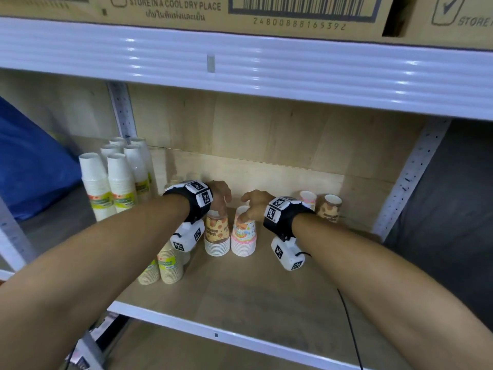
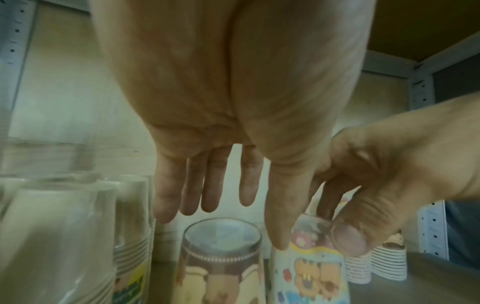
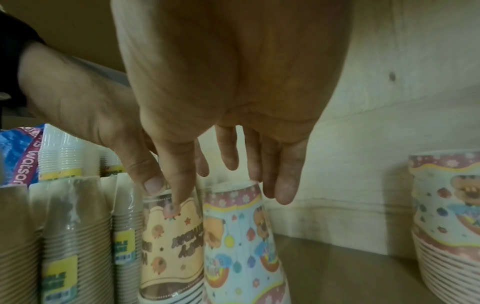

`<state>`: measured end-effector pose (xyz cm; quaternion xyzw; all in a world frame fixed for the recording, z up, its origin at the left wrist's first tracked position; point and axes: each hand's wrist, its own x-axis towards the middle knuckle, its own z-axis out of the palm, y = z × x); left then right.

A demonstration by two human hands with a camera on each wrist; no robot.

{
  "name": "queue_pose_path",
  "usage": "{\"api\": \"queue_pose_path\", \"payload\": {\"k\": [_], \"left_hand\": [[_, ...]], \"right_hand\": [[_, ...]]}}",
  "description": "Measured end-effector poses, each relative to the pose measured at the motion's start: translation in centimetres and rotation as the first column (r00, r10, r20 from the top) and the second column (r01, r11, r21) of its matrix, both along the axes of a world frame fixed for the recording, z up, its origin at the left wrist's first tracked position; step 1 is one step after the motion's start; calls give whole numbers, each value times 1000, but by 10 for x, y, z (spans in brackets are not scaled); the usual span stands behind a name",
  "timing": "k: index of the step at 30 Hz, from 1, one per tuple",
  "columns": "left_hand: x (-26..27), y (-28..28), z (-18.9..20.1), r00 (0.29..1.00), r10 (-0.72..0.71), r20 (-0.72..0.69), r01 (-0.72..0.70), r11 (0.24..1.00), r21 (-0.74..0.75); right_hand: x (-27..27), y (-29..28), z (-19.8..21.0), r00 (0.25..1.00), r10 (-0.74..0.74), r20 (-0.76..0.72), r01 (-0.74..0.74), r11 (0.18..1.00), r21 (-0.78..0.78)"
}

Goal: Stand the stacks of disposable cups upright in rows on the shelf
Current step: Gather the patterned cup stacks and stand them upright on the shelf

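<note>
Reaching into the middle of the head view, the left hand [image 1: 219, 194] sits on top of the brown-patterned cup stack [image 1: 217, 233], while the right hand [image 1: 253, 206] is on the pink-and-blue cup stack [image 1: 244, 236] just beside it, to the right in the frame. Both stacks stand upright, rims down, side by side on the wooden shelf [image 1: 240, 295], wrapped in clear film. From the left wrist view, the left hand's fingers [image 2: 207, 185] hang straight and relaxed above the brown stack's top, with the thumb tip down by the neighbouring stack; whether they touch it I cannot tell. The same view shows the right hand's thumb [image 2: 348, 238] and a finger pinching the top edge of the pink-and-blue stack.

At the upper left of the head frame stands a group of tall white cup stacks [image 1: 117, 180] with yellow-green labels, upright in rows against the back corner. Lower left, under the left forearm, shorter beige cup stacks [image 1: 165, 265] stand near the shelf's front edge. Right of centre, behind the right wrist, two more patterned stacks [image 1: 324, 206] stand upright near the back panel. A cardboard box [image 1: 240, 12] with a barcode fills the top of the frame on the shelf above, and a blue bag [image 1: 29, 161] shows at the far left
</note>
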<state>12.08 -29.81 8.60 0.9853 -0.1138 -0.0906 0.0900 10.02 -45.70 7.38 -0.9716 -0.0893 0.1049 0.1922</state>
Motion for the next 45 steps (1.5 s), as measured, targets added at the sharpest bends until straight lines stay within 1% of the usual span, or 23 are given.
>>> {"api": "queue_pose_path", "payload": {"k": [2, 8, 12, 18, 23, 27, 31, 34, 39, 42, 45], "left_hand": [[-1, 4, -4, 999, 0, -42, 0, 1000, -7], [-5, 11, -12, 999, -30, -44, 29, 999, -20], [-5, 12, -13, 998, -45, -34, 44, 999, -26], [1, 11, -13, 999, -52, -5, 52, 999, -12], [10, -1, -4, 998, -48, 32, 48, 999, 1], [19, -20, 3, 988, -88, 128, 86, 996, 26], [27, -49, 10, 988, -105, 114, 105, 994, 8], [28, -73, 14, 983, -150, 107, 151, 988, -8], [26, -118, 12, 965, -248, 82, 251, 968, -27], [22, -142, 8, 950, -309, 45, 310, 950, -23], [19, -159, 1, 934, -356, 37, 356, 934, -6]], "right_hand": [[0, 4, -3, 1000, 11, -9, -12, 1000, -8], [-2, 9, -3, 999, 46, 2, -46, 998, -34], [-4, 8, -5, 998, 44, 43, -43, 999, -14], [-4, 0, -4, 999, 37, 37, -38, 999, 7], [-5, -17, 0, 999, -2, 49, 3, 1000, -10], [-12, -39, 6, 997, -48, 60, 50, 998, -30], [-22, -65, 12, 993, -86, 78, 93, 992, -83], [-33, -80, 14, 994, -75, 75, 84, 988, -130], [-46, -98, 5, 997, -76, 28, 79, 990, -114], [-52, -105, 1, 997, -77, -4, 77, 996, -54], [-59, -110, -5, 998, -68, -11, 68, 997, -21]]}}
